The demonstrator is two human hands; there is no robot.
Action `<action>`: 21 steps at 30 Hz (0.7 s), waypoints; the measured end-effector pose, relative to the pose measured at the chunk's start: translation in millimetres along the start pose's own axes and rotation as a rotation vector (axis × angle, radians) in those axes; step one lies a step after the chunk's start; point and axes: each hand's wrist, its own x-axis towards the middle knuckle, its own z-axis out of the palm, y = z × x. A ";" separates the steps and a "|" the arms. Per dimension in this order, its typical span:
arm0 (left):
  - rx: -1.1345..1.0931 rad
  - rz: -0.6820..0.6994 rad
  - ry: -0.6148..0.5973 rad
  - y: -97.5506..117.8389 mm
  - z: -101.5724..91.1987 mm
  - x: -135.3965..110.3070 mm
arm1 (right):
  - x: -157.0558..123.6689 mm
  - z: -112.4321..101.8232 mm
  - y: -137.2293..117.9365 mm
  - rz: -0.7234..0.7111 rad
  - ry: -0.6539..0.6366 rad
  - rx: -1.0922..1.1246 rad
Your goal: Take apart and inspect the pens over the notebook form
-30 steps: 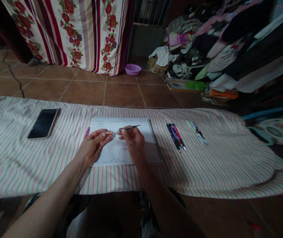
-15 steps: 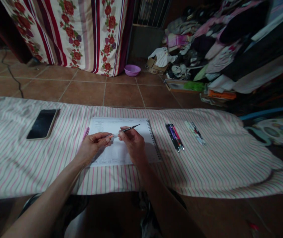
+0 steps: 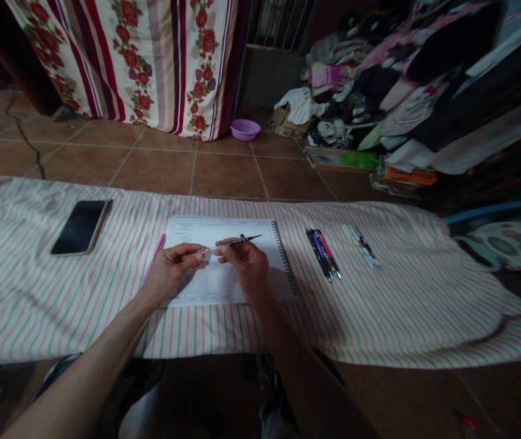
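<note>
Above an open spiral notebook [image 3: 228, 286], both my hands meet at their fingertips. My right hand [image 3: 251, 268] is closed on a dark pen [image 3: 245, 239], whose thin end points up and right. A slim pen part [image 3: 203, 250] sits pinched in my left hand [image 3: 173, 265]; its exact kind is too small to make out. Something clear and narrow bridges the small gap between the fingertips. Beside my left wrist, a pink pen [image 3: 158, 245] lies along the notebook's left edge. The page carries faint print.
Several pens [image 3: 323, 253] lie right of the notebook, with a paler group [image 3: 361, 246] farther right. A phone [image 3: 80, 227] rests at the left on the striped cloth [image 3: 406, 292]. Beyond are a purple basin [image 3: 245, 129], a curtain [image 3: 159, 67] and piled clothes [image 3: 328, 76].
The right hand and its dark pen have shifted very slightly right, and the pen lies a little flatter. The left hand keeps its pinch in nearly the same place.
</note>
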 end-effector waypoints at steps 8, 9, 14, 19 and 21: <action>-0.008 -0.025 -0.042 2.6 1.2 -1.5 | -0.1 -2.1 -0.8 -0.043 -0.064 -0.009; -0.005 -0.027 -0.047 2.3 0.8 -1.5 | -0.2 -2.4 -2.2 -0.046 -0.068 -0.009; -0.004 -0.040 -0.089 -0.9 -2.5 -1.2 | 0.1 -3.2 -8.4 -0.041 -0.102 0.003; 0.005 -0.034 -0.111 -3.5 -4.3 -0.9 | 1.6 -4.1 -9.0 -0.056 -0.152 0.005; 0.018 -0.018 -0.096 -3.0 -3.4 -1.2 | 1.6 -4.1 -8.4 -0.064 -0.159 -0.015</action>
